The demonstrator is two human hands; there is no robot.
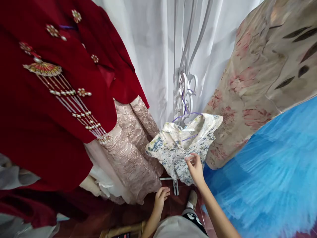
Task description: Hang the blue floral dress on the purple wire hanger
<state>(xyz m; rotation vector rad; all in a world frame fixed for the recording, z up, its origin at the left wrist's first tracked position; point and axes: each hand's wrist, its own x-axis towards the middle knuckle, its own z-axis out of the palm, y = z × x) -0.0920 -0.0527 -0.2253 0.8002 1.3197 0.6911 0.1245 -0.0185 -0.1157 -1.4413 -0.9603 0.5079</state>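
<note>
A white sleeveless-looking garment with a blue and yellow floral print (168, 145) hangs by its shoulders on a purple wire hanger (185, 110). Its neckline gapes, showing the lower bar of the hanger inside. At the front of this garment is my right hand (195, 168), thumb and fingers bent together in a pinch at the fabric. Lower and to the left, my left hand (161, 197) hovers with its fingers loosely stretched out, holding nothing. It is close to the hem of a pale pink brocade garment (138, 165).
A white scrolled metal stand (184, 82) holds the hanger before a white curtain (148, 39). A red jacket with beaded ornaments (74, 109) hangs left. On the right are a beige floral dress (247, 79) and blue tulle (267, 165). A wooden piece (123, 229) lies low.
</note>
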